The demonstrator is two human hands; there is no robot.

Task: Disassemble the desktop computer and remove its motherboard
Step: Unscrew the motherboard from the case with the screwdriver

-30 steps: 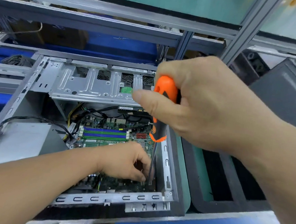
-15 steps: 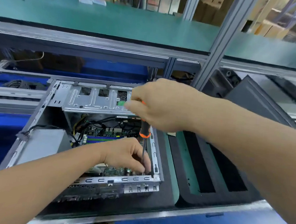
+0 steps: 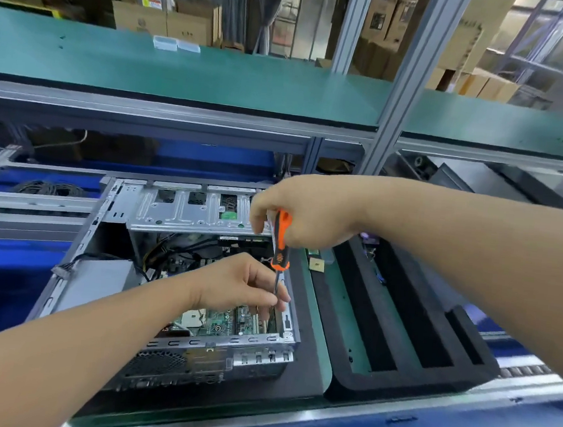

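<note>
right hand (image 3: 302, 215): clamped on screwdriver (image 3: 280, 244) handle
left hand (image 3: 242, 283): pinching shaft
motherboard (image 3: 228, 322): stiff, fragile; lift by edges

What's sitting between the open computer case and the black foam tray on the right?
In the head view, a strip of green mat separates the computer case from the black foam tray; a small square chip lies on it.
</note>
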